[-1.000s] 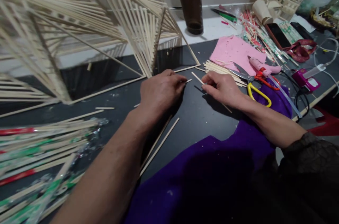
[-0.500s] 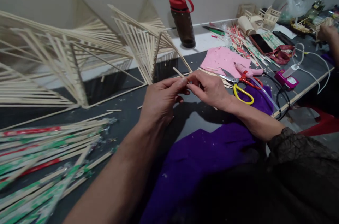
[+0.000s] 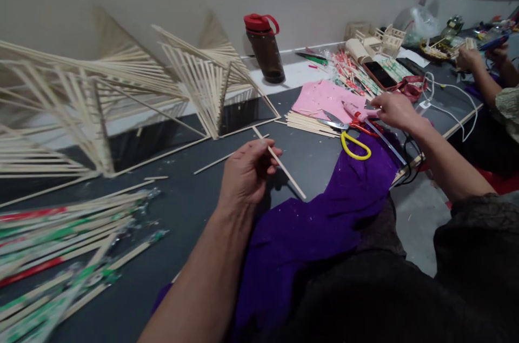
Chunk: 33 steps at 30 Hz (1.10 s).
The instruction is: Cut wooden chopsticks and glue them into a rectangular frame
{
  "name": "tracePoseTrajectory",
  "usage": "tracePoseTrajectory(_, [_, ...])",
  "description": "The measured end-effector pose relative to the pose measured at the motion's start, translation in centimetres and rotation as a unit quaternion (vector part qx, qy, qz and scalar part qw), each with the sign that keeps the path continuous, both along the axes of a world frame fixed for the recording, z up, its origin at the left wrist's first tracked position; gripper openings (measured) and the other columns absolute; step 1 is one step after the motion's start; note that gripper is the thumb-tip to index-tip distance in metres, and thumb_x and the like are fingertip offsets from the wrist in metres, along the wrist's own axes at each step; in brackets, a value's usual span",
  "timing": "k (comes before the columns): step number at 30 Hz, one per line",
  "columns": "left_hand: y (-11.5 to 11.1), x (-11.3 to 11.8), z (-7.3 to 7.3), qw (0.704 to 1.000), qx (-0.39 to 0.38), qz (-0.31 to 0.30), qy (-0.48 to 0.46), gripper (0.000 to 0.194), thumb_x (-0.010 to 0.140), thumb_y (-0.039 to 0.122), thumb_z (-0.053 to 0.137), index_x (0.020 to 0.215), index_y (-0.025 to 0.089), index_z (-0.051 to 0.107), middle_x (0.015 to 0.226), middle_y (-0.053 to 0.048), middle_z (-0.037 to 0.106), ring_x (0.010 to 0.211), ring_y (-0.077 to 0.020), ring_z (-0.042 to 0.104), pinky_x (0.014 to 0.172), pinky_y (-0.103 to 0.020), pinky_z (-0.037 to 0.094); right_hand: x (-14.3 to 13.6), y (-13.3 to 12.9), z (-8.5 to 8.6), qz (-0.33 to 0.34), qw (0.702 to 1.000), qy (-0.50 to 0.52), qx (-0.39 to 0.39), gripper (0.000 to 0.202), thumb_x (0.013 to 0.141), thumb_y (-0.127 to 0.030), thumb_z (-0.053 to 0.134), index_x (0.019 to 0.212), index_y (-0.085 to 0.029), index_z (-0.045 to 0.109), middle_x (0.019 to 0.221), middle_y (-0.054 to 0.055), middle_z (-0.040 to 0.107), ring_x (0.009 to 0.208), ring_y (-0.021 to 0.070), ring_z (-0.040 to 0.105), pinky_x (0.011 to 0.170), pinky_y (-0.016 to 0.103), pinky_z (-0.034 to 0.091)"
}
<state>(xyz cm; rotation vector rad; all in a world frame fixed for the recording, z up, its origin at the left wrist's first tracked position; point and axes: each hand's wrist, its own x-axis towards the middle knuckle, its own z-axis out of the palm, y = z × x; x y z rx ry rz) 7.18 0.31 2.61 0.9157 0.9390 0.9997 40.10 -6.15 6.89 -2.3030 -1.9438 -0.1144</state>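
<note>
My left hand (image 3: 253, 167) pinches a thin wooden stick (image 3: 287, 172) between thumb and fingers, tilted across the front of the hand above the dark table. My right hand (image 3: 397, 111) is at the handle end of a pink hot glue gun (image 3: 353, 110), its fingers bent over the handle; the thumb is hidden. The glue gun lies at the edge of a pink cloth (image 3: 320, 98), with a clear glue stick (image 3: 387, 143) beside it. Scissors (image 3: 356, 146) with yellow and red handles lie just in front. Loose bare sticks (image 3: 310, 124) form a pile left of the scissors.
Stick frameworks (image 3: 198, 78) stand along the wall. Wrapped sticks (image 3: 81, 229) cover the table's left front. A red-lidded bottle (image 3: 265, 51) stands behind. A phone (image 3: 380, 74) and white cable (image 3: 462, 99) lie right. Purple cloth (image 3: 300, 240) hangs over the edge. Another person's hands (image 3: 470, 59) work far right.
My hands were together at the stick; now they are apart. My right hand has moved right to the glue gun, while my left keeps the stick. The view has shifted right.
</note>
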Motion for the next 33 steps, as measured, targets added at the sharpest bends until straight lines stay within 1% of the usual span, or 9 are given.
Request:
tracePoseTrajectory(4, [-0.1,-0.1,-0.7,1.000,-0.004,-0.006,0.011,0.017,0.060,0.028,0.071,0.068,0.015,0.063,0.054,0.000,0.063,0.043,-0.0067,0.050,0.036,-0.014,0.033,2.5,1.3,-2.3,0.100,0.990,-0.036,-0.091,0.036,0.079,-0.017,0.058,0.113,-0.016,0.067,0.117,0.013,0.066,0.105,0.0247,0.058,0.081,0.032,0.040])
tracePoseTrajectory(10, [-0.3,-0.1,-1.2,0.999,0.003,-0.031,0.035,0.018,0.059,0.028,0.071,0.070,0.016,0.065,0.056,-0.001,0.063,0.045,-0.0077,0.050,0.038,-0.016,0.034,2.3,3.2,-2.9,0.051,0.990,-0.056,-0.116,0.029,0.079,-0.017,0.054,0.104,-0.017,0.069,0.103,0.012,0.070,0.093,0.0228,0.060,0.072,0.031,0.037])
tracePoseTrajectory(13, [-0.4,-0.1,-1.4,0.999,0.002,-0.039,0.034,0.020,0.059,0.029,0.073,0.071,0.015,0.066,0.058,-0.001,0.064,0.046,-0.0081,0.051,0.038,-0.016,0.035,2.2,3.3,-1.8,0.050,0.998,-0.003,-0.043,0.033,0.076,-0.020,0.056,0.107,-0.015,0.068,0.106,0.013,0.069,0.095,0.0242,0.059,0.075,0.031,0.039])
tracePoseTrajectory(16, [-0.4,-0.1,-1.3,0.998,0.000,-0.050,0.029,0.020,0.059,0.029,0.074,0.071,0.015,0.065,0.058,-0.001,0.063,0.045,-0.0076,0.049,0.038,-0.017,0.034,1.3,2.9,-0.3,0.040,0.988,0.122,0.082,0.032,0.075,-0.022,0.055,0.104,-0.014,0.065,0.102,0.012,0.067,0.091,0.0227,0.059,0.076,0.032,0.042])
tracePoseTrajectory(19, [-0.5,0.0,-1.3,0.998,-0.005,-0.054,0.019,0.021,0.060,0.030,0.073,0.072,0.015,0.065,0.058,-0.001,0.063,0.045,-0.0070,0.049,0.039,-0.016,0.033,-1.3,2.7,1.1,0.059,0.929,0.325,0.169,0.028,0.075,-0.027,0.052,0.100,-0.017,0.059,0.092,0.006,0.063,0.079,0.0171,0.057,0.070,0.030,0.045])
tracePoseTrajectory(21, [-0.4,0.0,-1.3,0.999,-0.008,-0.053,0.005,0.021,0.060,0.030,0.073,0.072,0.015,0.065,0.058,0.000,0.063,0.044,-0.0065,0.048,0.039,-0.016,0.033,-4.1,2.9,1.8,0.072,0.876,0.445,0.171,0.026,0.078,-0.032,0.049,0.099,-0.018,0.057,0.082,0.002,0.059,0.069,0.0140,0.054,0.064,0.029,0.046])
tracePoseTrajectory(24, [-0.4,-0.1,-1.4,0.998,-0.011,-0.054,-0.022,0.023,0.059,0.031,0.074,0.073,0.014,0.064,0.057,0.000,0.063,0.043,-0.0059,0.047,0.038,-0.016,0.032,-9.0,3.4,2.4,0.132,0.805,0.563,0.132,0.025,0.078,-0.038,0.055,0.096,-0.020,0.055,0.072,-0.002,0.052,0.057,0.0100,0.047,0.056,0.026,0.043])
tracePoseTrajectory(29, [-0.3,-0.2,-1.5,0.998,-0.027,-0.037,-0.045,0.032,0.055,0.036,0.077,0.074,0.013,0.064,0.057,0.000,0.063,0.043,-0.0054,0.047,0.037,-0.015,0.031,-15.1,4.3,1.8,0.195,0.626,0.753,0.055,0.033,0.077,-0.050,0.064,0.088,-0.020,0.054,0.070,-0.004,0.049,0.055,0.0075,0.047,0.049,0.021,0.041])
tracePoseTrajectory(33, [0.0,-0.7,-1.4,0.998,-0.017,-0.034,-0.052,0.034,0.054,0.037,0.077,0.074,0.013,0.065,0.056,0.000,0.064,0.043,-0.0057,0.048,0.038,-0.016,0.032,-16.6,5.0,0.3,0.179,0.559,0.809,0.011,0.040,0.074,-0.055,0.067,0.088,-0.019,0.056,0.068,-0.004,0.051,0.054,0.0080,0.048,0.046,0.021,0.043])
